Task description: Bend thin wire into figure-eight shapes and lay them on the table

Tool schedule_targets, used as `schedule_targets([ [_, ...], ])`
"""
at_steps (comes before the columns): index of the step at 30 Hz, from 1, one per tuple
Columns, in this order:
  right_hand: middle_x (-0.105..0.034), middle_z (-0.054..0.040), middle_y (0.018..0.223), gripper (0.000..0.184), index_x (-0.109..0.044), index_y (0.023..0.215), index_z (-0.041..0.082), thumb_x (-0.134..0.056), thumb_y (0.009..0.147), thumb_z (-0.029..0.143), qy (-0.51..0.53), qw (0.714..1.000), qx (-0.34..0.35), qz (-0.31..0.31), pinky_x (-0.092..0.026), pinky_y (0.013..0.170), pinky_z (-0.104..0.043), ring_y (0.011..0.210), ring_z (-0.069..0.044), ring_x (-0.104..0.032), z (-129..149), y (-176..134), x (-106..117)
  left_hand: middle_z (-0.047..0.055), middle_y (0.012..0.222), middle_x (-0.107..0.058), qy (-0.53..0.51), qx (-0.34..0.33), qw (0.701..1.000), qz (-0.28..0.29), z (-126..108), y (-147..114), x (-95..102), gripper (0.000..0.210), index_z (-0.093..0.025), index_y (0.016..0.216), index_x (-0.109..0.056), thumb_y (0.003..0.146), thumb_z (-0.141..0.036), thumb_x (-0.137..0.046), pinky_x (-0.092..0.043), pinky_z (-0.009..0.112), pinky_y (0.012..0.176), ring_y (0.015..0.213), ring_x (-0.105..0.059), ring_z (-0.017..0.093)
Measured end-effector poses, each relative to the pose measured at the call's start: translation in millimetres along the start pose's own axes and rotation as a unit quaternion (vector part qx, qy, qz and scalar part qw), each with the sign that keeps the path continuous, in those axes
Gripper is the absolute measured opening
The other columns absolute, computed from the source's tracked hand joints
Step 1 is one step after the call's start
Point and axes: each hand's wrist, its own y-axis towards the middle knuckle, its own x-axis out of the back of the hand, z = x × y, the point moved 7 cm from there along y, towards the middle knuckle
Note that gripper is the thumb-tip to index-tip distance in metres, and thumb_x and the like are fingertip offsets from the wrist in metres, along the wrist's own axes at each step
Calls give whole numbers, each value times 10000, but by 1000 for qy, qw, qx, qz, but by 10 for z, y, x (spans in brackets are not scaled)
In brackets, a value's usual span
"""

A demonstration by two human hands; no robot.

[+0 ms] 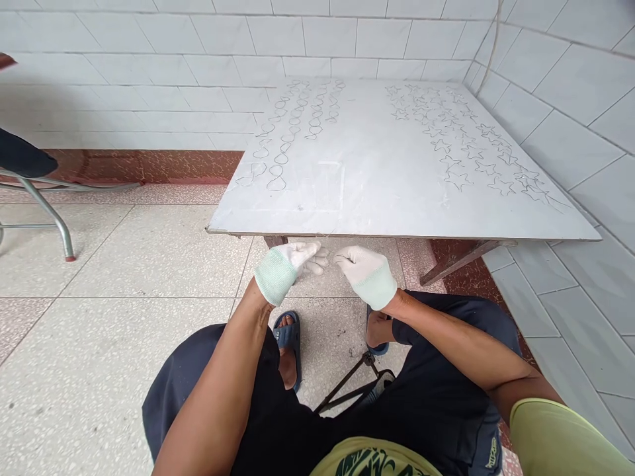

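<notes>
Both my hands wear white gloves with pale green cuffs and meet just in front of the table's near edge. Between them is a thin wire, bent in a small curve and barely visible against the tabletop. My right hand pinches it, thumb against fingertips. Thumb and forefinger of my left hand come together at the wire's other side, while the lower fingers reach out toward the right hand. The exact shape of the wire is too fine to make out.
On the white table lie rows of figure-eight wire loops at left and many wire stars at right. Tiled walls stand behind and to the right. A metal-legged stool is at far left, with someone's dark-clothed leg above it. Black folding legs stand between my feet.
</notes>
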Motion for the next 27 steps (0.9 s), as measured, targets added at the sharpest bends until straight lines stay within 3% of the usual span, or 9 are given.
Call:
schedule_targets([
  [3, -812, -2, 1052, 232, -794, 934, 264, -573, 998, 228, 18, 1000, -3, -20, -499, 968, -289, 1028, -192, -724, -18, 4, 23, 149, 847, -802, -37, 21, 999, -5, -5, -15, -30, 662, -132, 971, -785, 706, -737, -828, -508, 317, 563, 648, -698, 214],
  [8, -813, -3, 1032, 235, -802, 936, 264, -574, 986, 234, 30, 999, 5, -15, -509, 973, -289, 984, -189, -727, 4, 0, 15, 110, 818, -814, -1, 9, 999, -45, -84, -86, -64, 458, -171, 877, -800, 735, -601, -866, -468, 301, 545, 662, -689, 206],
  [12, -815, 2, 1005, 224, -797, 921, 260, -580, 976, 252, 43, 999, -9, -6, -516, 949, -286, 950, -185, -725, -1, -8, 0, 85, 706, -777, 9, 14, 999, -38, -150, -121, -115, 420, -178, 779, -788, 706, -582, -875, -472, 312, 542, 580, -631, 183],
  [17, -817, -10, 1009, 226, -789, 915, 250, -574, 962, 300, 62, 998, -21, -13, -514, 948, -296, 967, -192, -727, -25, -15, 9, 119, 788, -803, -6, 2, 1000, -26, -143, -100, -97, 494, -156, 859, -799, 746, -635, -833, -456, 301, 513, 611, -670, 200],
  [22, -778, 21, 823, 226, -765, 860, 251, -580, 933, 359, 105, 992, -51, -55, -516, 857, -305, 808, -185, -703, -83, -10, 61, 117, 845, -809, 2, -9, 1000, -26, -121, -106, -63, 536, -148, 965, -786, 855, -670, -730, -458, 281, 516, 668, -700, 198],
  [27, -747, 37, 742, 239, -745, 796, 257, -596, 926, 393, 138, 986, -70, -66, -500, 810, -303, 762, -178, -692, -125, 12, 43, 83, 761, -782, 17, 24, 999, -30, -208, -169, -132, 468, -157, 894, -788, 673, -554, -903, -428, 266, 520, 635, -643, 166],
])
